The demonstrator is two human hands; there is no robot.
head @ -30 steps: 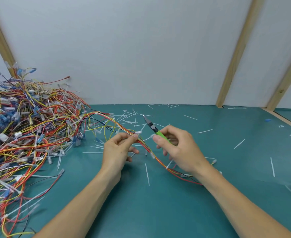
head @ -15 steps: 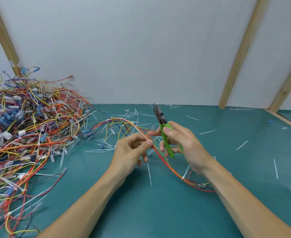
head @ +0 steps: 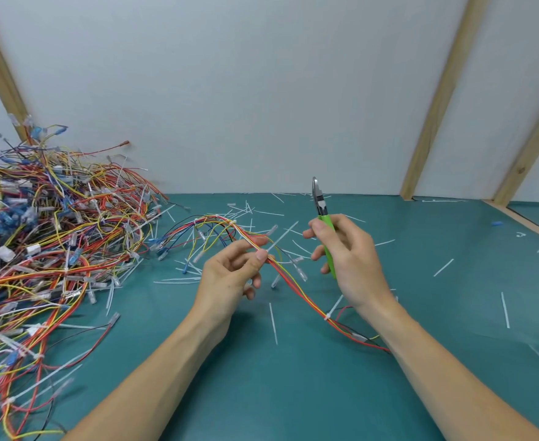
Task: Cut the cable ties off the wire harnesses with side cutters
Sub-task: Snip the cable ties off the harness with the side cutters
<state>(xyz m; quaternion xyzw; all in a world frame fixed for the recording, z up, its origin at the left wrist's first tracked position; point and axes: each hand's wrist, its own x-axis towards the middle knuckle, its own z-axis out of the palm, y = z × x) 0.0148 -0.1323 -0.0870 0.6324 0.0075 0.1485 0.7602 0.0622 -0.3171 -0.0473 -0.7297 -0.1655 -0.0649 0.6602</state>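
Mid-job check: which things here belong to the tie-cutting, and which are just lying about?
In the job:
left hand, pinching the wire harness
right hand, gripping the green-handled side cutters
cable tie on that harness

Lying about:
pile of wire harnesses
cut tie offcuts
green table

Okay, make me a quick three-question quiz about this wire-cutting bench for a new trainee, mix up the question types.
1. True or false: the side cutters point down at the mat.
2. Which hand pinches the wire harness? A) left hand B) right hand C) neither
3. Fill in: the big wire pile lies on the person's ____ side.

Key: 1. False, the tips point up. 2. A, the left hand; the right hand holds the cutters. 3. Left.
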